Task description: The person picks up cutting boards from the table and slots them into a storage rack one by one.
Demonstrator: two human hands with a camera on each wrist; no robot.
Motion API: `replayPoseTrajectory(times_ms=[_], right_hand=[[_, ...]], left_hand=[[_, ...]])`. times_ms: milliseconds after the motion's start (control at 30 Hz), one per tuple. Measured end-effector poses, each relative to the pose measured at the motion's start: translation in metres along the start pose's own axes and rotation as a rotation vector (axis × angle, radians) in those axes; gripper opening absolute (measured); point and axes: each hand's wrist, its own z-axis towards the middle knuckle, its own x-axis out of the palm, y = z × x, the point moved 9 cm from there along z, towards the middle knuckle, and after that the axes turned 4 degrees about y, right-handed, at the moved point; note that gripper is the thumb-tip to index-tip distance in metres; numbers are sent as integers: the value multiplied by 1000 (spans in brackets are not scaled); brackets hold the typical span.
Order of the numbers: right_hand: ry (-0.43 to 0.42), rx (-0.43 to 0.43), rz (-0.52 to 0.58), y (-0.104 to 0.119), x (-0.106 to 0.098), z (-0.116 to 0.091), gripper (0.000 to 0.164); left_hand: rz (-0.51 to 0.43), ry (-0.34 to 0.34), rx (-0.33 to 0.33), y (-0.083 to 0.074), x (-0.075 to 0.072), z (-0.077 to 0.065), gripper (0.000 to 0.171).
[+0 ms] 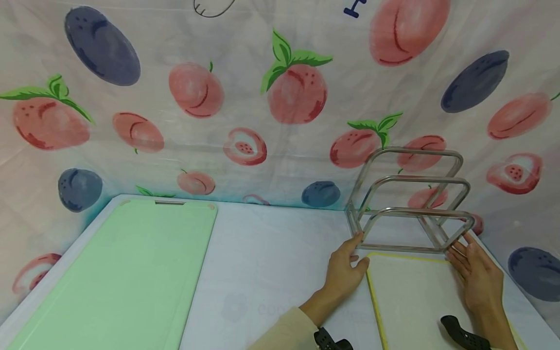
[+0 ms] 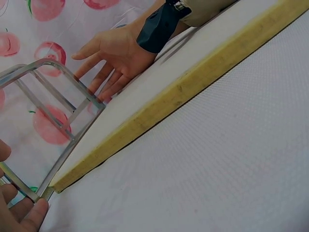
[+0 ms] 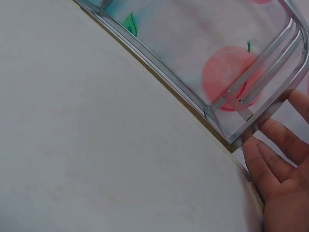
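Observation:
A metal wire rack (image 1: 420, 212) with three upright loops stands at the back right of the table. The left hand (image 1: 345, 272) touches its front left corner, index finger reaching up along the side and thumb held apart near a white board. At the opposite front corner, the right hand (image 1: 479, 272) rests extended fingers against the rack. In the right wrist view, these fingers (image 3: 285, 140) lie along the outside of the metal frame (image 3: 270, 108). The white board (image 1: 411, 291) with a yellow edge (image 2: 169, 99) lies flat directly in front of the rack, between the hands.
A light green cutting board (image 1: 127, 272) lies flat on the left of the white table (image 1: 262, 243). Behind the table hangs a fruit-patterned cloth (image 1: 245, 97), close to the rack's back. Dark straps (image 1: 463, 333) are on both wrists.

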Motion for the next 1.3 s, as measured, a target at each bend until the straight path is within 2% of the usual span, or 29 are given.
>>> replayPoseTrajectory(times_ms=[167,300,467,767,933,1300], right_hand=[[29,-10,59,0,2,1,46],[51,-24,95,2,4,2,46],[50,-21,111,1,3,2,46],[60,-31,91,2,5,3,45],[66,-38,83,3,6,2,45],[15,-4,-26,-2,-1,2,45]], left_hand=[[-29,-10,6,0,-2,1,48],[-67,-10,-16,2,-2,1,48],[-68,-10,-34,3,-3,1,48],[-37,-25,-14,1,-4,1,49],[-37,-62,-8,2,-8,1,47],[-31,-90,4,0,-11,0,46]])
